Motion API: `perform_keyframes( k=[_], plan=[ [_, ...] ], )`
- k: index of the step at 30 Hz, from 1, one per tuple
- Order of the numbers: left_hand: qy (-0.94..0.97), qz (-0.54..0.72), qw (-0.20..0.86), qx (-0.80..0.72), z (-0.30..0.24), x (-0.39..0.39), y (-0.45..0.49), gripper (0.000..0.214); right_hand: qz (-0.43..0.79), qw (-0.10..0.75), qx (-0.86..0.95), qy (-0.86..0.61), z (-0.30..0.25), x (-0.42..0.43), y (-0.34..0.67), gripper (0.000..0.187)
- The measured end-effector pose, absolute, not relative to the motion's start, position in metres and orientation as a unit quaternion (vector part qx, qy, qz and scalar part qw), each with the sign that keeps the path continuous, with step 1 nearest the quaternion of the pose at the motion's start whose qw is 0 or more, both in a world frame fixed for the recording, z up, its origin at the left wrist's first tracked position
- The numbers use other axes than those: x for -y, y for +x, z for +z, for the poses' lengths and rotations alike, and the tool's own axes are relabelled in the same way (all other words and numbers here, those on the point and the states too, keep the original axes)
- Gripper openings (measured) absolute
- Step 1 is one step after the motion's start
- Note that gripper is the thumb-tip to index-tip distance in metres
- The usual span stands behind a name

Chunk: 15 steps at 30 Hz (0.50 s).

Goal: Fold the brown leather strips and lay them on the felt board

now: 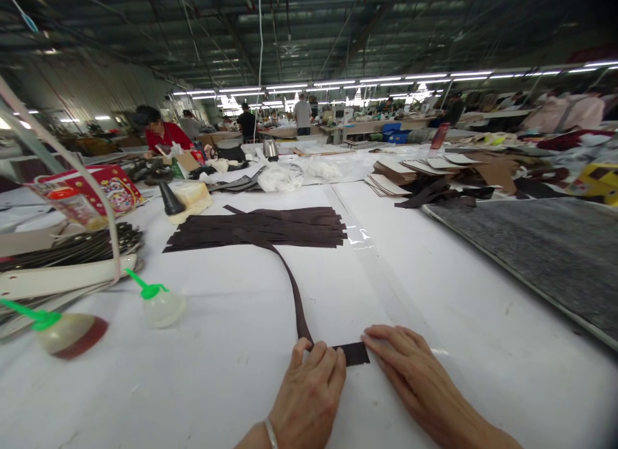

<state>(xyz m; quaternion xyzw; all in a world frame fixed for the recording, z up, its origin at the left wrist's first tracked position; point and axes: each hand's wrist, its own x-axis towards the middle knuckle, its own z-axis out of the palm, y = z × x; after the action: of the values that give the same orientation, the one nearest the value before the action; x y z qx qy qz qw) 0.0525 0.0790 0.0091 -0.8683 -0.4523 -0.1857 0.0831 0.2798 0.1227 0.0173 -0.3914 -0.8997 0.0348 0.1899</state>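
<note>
A dark brown fabric-like strip (355, 353) lies on the white tabletop (217, 378) in front of me. My left hand (309, 394), a bangle at its wrist, has its fingers curled and pressed on the strip, hiding part of it. From under those fingers a narrow length (295, 294) bends away towards a flat bundle of similar dark strips (261, 229). At the strip's right end, my right hand (415, 365) lies with its fingers stretched out, fingertips at the edge; whether they touch it I cannot tell.
On the left stand two squeeze bottles with green nozzles, one clear (164, 307) and one holding reddish liquid (72, 335). A black cone (170, 199) sits behind them. A grey board (541, 249) lies at right, below stacked card pieces (410, 172). Other people work farther back.
</note>
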Motion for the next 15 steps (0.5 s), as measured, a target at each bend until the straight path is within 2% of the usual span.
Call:
perform_keyframes(
  k=[3, 9, 12, 15],
  plan=[
    [-0.865, -0.192, 0.103, 0.452, 0.008, -0.078, 0.054, 0.032, 0.021, 0.231, 0.884, -0.406, 0.019, -0.123, 0.281, 0.045],
    [-0.861, -0.210, 0.126, 0.446, 0.005, -0.077, 0.055, 0.033, -0.054, 0.171, 0.915, -0.361, 0.013, -0.119, 0.279, 0.035],
    [-0.847, -0.261, 0.175, 0.429, 0.002, -0.084, 0.057, 0.033, -0.070, 0.239, 0.903, -0.351, 0.008, -0.127, 0.278, 0.032],
    [-0.809, -0.338, 0.222, 0.427, -0.002, -0.099, 0.061, 0.032, -0.071, 0.317, 0.884, -0.336, 0.003, -0.142, 0.271, 0.039]
  ],
)
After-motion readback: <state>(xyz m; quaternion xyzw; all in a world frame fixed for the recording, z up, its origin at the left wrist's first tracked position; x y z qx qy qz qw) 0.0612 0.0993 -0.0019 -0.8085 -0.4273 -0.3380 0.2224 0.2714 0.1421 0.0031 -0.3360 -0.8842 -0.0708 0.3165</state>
